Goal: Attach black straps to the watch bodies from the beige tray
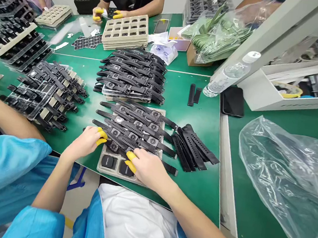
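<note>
My left hand (86,143), with yellow finger covers on thumb and forefinger, pinches the left side of a black smartwatch (113,147) at the front left of the tray. My right hand (148,168), with the same yellow covers, has its fingertips closed at that watch's right side; its palm hides part of the strap. Both hands are over a beige compartment tray (103,169). Behind them, rows of black smartwatches (135,124) lie face down, straps stretched sideways. In the front compartments sit square black watch bodies (107,161) without straps.
Loose black straps (193,148) lie in a pile right of the tray. Behind it stands a stack of strapped watches (132,75). A water bottle (230,75), a phone (233,101) and a plastic bag (287,181) are to the right. Co-workers sit left and opposite.
</note>
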### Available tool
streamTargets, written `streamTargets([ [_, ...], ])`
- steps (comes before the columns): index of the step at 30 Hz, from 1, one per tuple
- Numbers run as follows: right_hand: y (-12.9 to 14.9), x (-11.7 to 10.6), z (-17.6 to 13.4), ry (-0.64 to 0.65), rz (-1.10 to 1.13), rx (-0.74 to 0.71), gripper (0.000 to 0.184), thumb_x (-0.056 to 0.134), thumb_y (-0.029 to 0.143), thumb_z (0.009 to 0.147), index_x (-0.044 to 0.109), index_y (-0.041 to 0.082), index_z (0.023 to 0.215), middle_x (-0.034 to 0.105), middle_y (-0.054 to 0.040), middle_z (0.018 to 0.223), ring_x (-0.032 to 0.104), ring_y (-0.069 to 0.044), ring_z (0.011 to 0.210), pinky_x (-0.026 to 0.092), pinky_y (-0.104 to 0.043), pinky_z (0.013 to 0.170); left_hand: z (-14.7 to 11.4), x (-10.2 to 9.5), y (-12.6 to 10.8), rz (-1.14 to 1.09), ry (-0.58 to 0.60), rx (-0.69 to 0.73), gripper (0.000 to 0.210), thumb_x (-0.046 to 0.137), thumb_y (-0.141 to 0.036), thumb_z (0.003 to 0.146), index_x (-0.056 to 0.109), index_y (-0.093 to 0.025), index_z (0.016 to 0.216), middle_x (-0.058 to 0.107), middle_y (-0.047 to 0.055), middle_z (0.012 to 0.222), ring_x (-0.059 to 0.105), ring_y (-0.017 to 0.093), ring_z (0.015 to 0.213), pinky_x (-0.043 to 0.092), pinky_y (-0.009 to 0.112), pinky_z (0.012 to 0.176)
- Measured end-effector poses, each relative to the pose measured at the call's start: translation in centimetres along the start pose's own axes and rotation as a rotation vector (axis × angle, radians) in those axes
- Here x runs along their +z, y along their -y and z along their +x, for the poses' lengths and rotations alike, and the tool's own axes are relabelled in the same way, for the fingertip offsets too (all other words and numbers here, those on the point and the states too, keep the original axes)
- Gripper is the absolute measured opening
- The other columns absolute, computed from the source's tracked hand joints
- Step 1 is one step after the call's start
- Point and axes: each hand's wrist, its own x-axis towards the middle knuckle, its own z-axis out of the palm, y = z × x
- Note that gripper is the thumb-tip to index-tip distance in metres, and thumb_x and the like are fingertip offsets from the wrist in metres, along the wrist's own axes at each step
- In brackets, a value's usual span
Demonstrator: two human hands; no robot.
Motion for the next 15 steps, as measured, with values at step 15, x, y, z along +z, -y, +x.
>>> streamTargets([
  [15,-16.0,-5.8,-10.0,0.024,0.132,0.898,0.032,0.061,0.054,0.086,0.059,0.023,0.092,0.067,-0.0088,0.096,0.066,-0.027,0.081,0.046,-0.036,0.065,0.7,6.0,-20.0,0.207,0.029,0.313,0.014,0.06,-0.021,0.097,0.072,-0.014,0.097,0.067,0.012,0.101,0.059,0.026,0.097,0.046,0.04,0.08],
])
